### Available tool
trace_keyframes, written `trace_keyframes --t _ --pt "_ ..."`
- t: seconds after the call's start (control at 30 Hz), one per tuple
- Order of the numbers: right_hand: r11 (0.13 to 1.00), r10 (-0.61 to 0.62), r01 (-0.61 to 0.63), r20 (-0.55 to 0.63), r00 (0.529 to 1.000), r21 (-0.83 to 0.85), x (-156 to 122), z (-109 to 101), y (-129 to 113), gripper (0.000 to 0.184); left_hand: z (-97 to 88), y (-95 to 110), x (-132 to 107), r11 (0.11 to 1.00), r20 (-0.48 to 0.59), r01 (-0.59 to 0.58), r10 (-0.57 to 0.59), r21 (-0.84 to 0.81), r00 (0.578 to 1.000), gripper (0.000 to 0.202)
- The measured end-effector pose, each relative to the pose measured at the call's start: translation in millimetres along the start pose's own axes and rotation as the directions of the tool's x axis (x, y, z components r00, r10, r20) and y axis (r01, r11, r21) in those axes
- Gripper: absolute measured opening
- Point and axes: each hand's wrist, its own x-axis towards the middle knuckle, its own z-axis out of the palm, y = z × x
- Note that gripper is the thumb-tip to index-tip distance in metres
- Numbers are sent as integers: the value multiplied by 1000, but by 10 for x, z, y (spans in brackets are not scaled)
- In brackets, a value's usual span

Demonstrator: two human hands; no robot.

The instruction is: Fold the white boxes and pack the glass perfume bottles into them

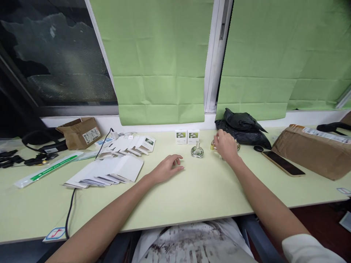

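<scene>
A small clear glass perfume bottle [197, 151] stands upright on the table, its sprayer neck uncovered. My left hand [168, 168] rests to the left of it, fingers bent loosely and thumb apart, with nothing in it. On the other side, my right hand [226, 144] reaches down with curled fingers among small shiny gold pieces [238, 146]. Its fingertips are mostly hidden, so what they grip cannot be made out. Behind the bottle stand two small white boxes, a left box [181, 137] and a right box [193, 137], each with a green picture.
Flattened white cartons [109, 171] lie in overlapping rows at left, near an open brown box [79, 134] and a black cable [71, 208]. A black plastic bag [244, 128], a phone [283, 163] and a large brown package [312, 149] occupy the right side.
</scene>
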Motion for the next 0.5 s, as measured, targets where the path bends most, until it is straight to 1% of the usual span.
trace_keyframes --t 0.03,0.1,0.17,0.27,0.4,0.5 --pt "996 72 -70 49 996 -46 17 -24 64 28 0 0 -1 1000 2 -2 2 1 1000 48" --pt "974 213 -195 177 961 -111 34 -50 169 29 0 4 -2 1000 3 -7 7 4 1000 47" --pt "952 296 -265 249 922 -150 37 -60 234 31 -2 11 -2 1000 -1 -14 14 4 1000 47" --pt "941 328 -288 286 900 -176 32 -74 264 34 -8 22 -3 1000 -4 -26 26 1 1000 47" --pt "943 326 -279 331 885 -184 22 -89 254 37 -11 29 -1 999 -2 -37 37 11 999 47" --pt "944 323 -271 357 876 -188 5 -78 251 36 -8 27 2 999 3 -47 47 25 999 44"
